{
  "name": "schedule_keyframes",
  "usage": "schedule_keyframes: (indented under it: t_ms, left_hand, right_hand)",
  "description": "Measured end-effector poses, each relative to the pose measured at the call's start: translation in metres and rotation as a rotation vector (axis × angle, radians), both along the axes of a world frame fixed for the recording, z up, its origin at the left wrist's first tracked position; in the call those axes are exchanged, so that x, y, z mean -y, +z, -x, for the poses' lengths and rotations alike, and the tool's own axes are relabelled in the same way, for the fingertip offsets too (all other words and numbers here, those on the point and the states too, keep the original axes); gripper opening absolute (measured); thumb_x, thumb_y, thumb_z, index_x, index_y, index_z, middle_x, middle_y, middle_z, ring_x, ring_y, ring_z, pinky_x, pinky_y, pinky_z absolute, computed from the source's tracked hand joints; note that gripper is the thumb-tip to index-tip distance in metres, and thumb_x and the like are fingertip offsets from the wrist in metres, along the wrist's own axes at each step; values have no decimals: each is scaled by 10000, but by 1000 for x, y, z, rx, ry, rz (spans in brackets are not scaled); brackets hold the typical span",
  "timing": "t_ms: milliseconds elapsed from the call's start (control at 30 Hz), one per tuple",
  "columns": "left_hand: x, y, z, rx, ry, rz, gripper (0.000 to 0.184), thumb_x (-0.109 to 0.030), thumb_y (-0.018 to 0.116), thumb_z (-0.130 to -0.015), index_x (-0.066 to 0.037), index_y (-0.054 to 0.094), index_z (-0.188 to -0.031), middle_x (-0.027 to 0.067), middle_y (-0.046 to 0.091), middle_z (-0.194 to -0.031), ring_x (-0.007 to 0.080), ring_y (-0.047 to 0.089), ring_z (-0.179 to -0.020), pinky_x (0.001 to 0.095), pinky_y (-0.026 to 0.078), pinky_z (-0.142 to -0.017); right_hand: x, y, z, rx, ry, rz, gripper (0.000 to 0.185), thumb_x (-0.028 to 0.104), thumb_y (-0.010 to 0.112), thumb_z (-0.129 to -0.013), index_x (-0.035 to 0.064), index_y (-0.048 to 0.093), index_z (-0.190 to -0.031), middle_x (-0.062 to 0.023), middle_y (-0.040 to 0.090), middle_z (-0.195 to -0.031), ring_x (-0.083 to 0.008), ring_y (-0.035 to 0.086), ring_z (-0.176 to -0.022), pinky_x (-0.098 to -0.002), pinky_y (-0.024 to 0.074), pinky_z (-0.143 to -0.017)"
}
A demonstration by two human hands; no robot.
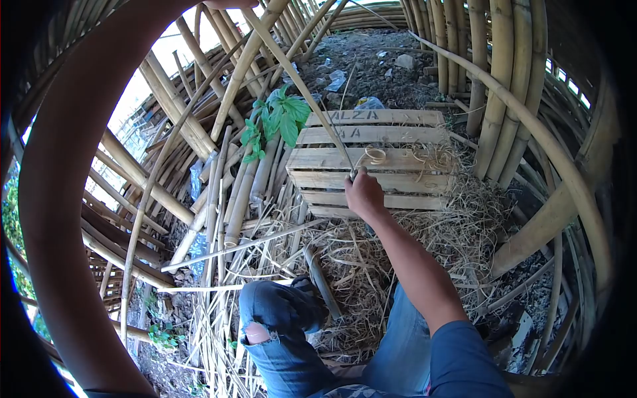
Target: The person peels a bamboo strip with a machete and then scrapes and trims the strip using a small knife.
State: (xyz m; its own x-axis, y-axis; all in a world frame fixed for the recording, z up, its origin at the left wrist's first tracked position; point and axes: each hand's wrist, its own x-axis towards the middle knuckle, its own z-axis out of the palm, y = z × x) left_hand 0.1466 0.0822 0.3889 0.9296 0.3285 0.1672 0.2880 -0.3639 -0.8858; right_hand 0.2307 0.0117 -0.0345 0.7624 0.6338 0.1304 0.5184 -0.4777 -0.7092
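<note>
My left arm arches up the left side, and only a sliver of my left hand shows at the top edge, its fingers cut off. A long bamboo strip slants from near that hand down to my right hand. The right hand is closed around what looks like a slim knife, whose thin grey blade lies along the strip's lower end. A curled shaving stands by this fist. Below lies a slatted wooden crate with printed letters, more curls on its right part.
Bamboo shavings cover the ground around the crate. Split bamboo pieces and a green leafy plant are at the left. Upright bamboo poles and a curved pole stand at the right. My bent knees are below.
</note>
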Motion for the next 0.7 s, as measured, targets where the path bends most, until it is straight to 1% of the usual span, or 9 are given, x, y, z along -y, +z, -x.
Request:
schedule_keyframes:
  t_ms: [133,300,333,367,433,467,500,600,700]
  left_hand:
    - [0,-3,-1,37,-28,31,384,-371,559,-791,-40,629,-971,144,652,-825,311,625,-772,413,485,-697]
    - [10,-3,-2,9,15,-16,368,-374,537,-803,-31,671,-805,156,647,-817,320,623,-784,417,482,-701]
    - [8,-2,-2,-1,-1,-23,368,-374,532,-805,-33,670,-811,155,648,-817,319,623,-784,416,482,-701]
    - [7,-1,-3,-13,-18,-32,368,-373,528,-807,-34,669,-818,153,648,-816,319,623,-785,416,481,-701]
    - [4,0,-5,-39,-19,-53,367,-374,529,-807,-36,670,-820,154,648,-819,318,624,-786,415,482,-700]
    - [3,0,-6,-59,-17,-74,366,-375,530,-806,-37,671,-822,154,648,-822,316,624,-787,414,482,-698]
    - [5,0,-6,-56,-20,-74,366,-375,530,-806,-37,671,-822,154,648,-822,316,624,-787,414,482,-698]
    - [1,1,-7,-34,-3,-61,362,-375,532,-804,-40,669,-813,147,649,-813,304,627,-781,407,483,-683]
    - [-5,1,-8,-144,-83,-123,352,-370,528,-804,-47,668,-810,137,651,-814,289,629,-780,403,484,-668]
  right_hand:
    - [-16,-46,-14,-30,-29,154,427,276,548,-831,-70,467,-1069,-259,614,-949,-358,630,-884,-422,521,-759]
    - [-17,-47,-28,-128,21,256,455,282,545,-819,-84,465,-1077,-258,589,-1050,-335,612,-965,-414,507,-811]
    - [-19,-57,-34,-196,13,166,386,257,544,-809,-92,516,-970,-264,617,-929,-327,652,-826,-407,539,-704]
    - [-17,-56,-38,-198,12,165,386,257,544,-809,-92,516,-970,-264,617,-929,-327,652,-826,-407,539,-704]
    - [-14,-55,-47,-780,151,-191,319,232,540,-795,-81,553,-856,-259,622,-765,-322,657,-639,-396,540,-552]
    - [-16,-54,-46,-771,119,-263,293,214,524,-790,-78,556,-787,-241,601,-651,-311,623,-497,-390,504,-434]
    - [-12,-41,-40,-767,117,-264,293,214,524,-790,-78,556,-787,-241,601,-651,-311,623,-497,-390,504,-434]
    - [-10,-33,-32,-146,-9,-44,350,295,531,-825,-55,551,-837,-252,620,-738,-363,642,-695,-441,523,-628]
    - [-4,-8,-18,-70,-100,-116,367,318,531,-838,-43,538,-904,-256,625,-805,-385,626,-804,-457,505,-721]
